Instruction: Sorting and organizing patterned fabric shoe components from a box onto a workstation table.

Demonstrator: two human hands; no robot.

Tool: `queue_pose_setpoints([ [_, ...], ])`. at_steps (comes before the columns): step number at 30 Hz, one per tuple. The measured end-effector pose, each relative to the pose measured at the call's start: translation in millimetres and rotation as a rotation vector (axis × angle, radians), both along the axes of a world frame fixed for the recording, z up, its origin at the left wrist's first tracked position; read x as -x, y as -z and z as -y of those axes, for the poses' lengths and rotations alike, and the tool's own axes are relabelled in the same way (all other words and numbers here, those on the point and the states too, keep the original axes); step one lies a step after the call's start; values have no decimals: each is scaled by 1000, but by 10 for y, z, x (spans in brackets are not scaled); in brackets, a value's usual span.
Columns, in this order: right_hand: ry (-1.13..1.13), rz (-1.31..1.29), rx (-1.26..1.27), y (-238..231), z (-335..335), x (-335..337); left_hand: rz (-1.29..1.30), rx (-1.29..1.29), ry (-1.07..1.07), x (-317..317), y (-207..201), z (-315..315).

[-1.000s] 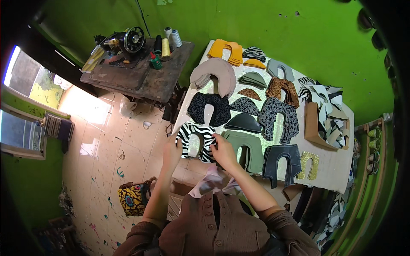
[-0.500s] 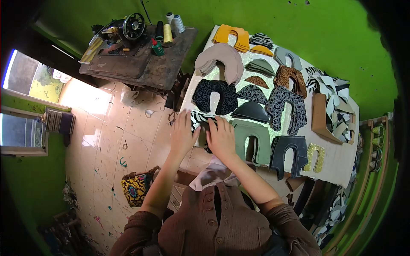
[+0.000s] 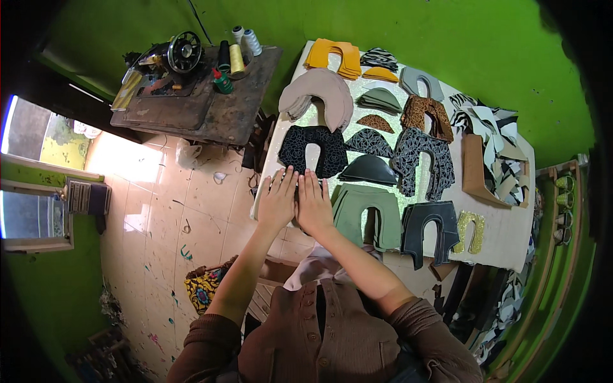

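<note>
My left hand point(image 3: 276, 199) and my right hand point(image 3: 313, 203) lie side by side, palms down, at the table's near left corner. Their fingers are stretched out flat, with the thumbs close together. Whatever lies beneath them is hidden. Just beyond the fingertips is a stack of black patterned U-shaped pieces point(image 3: 295, 142). Sage green U-shaped pieces point(image 3: 350, 207) are stacked to the right of my right hand. Black half-moon pieces point(image 3: 368, 169) sit farther off on that side.
More cut pieces cover the white table point(image 3: 504, 236), including beige curved ones point(image 3: 319, 86) and orange ones point(image 3: 333, 54). A cardboard box point(image 3: 476, 167) of scraps stands at right. Far left, a sewing machine point(image 3: 172, 57) and thread cones point(image 3: 236, 59) occupy a wooden table point(image 3: 236, 121).
My hands have come closer together and flattened. The zebra-striped piece seen between and under them before is now covered. The view has shifted slightly.
</note>
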State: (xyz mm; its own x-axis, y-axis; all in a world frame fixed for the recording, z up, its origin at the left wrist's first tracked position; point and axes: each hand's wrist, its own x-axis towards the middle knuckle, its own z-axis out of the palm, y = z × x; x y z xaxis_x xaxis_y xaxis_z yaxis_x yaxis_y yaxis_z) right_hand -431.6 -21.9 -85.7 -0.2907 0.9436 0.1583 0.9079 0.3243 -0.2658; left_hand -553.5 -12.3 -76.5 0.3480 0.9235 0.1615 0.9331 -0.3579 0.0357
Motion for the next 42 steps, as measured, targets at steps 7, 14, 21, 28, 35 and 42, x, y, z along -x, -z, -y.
queue_pose_setpoints([
  [7,-40,23,18,3,-40,-28,-7,7,-6,-27,4,-8],
  [14,-133,-191,162,-577,-85,-814,266,32,25,-419,-315,115],
  [21,183,-106,127,-572,392,-1545,350,78,237,-1217,-371,329],
  [28,291,-177,46,-310,530,-1611,225,141,173,-1368,-166,257],
  [35,380,-171,-63,-139,548,-1515,196,54,249,-1353,-86,255],
  [42,323,-257,-48,-300,641,-1814,145,18,220,-1558,-258,354],
])
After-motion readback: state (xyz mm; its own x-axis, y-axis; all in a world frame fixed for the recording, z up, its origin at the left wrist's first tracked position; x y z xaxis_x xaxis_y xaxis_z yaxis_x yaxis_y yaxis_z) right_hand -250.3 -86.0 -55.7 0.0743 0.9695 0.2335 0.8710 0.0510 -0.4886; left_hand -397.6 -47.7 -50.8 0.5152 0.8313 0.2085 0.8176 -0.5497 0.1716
